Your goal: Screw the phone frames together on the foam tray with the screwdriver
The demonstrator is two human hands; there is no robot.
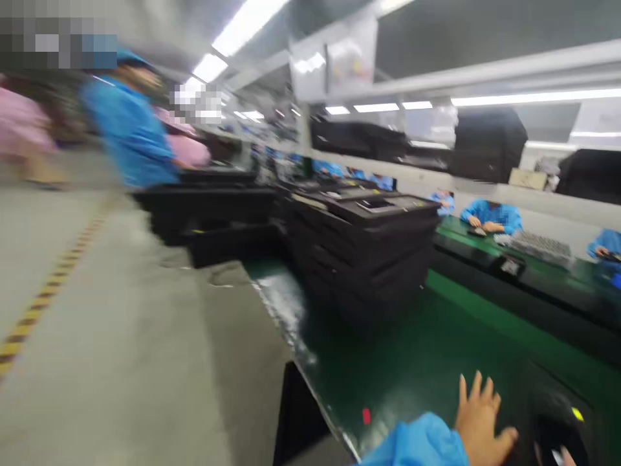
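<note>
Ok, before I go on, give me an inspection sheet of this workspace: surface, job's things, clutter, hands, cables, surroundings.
Surface: green bench top, shiny strip along part of its left edge.
Job's things: dark object with a yellow mark, lower right; blurred.
Clutter: stack of black trays; small red piece near the bench edge.
Hands: left hand open, fingers spread, contact unclear; right hand barely in frame, fingertip at the dark object, grip unclear.
Cables: none identifiable; blur hides detail.
Surroundings: standing person in blue at left; seated co-worker in blue across the bench; yellow-and-dark floor stripe; ceiling lights on.
</note>
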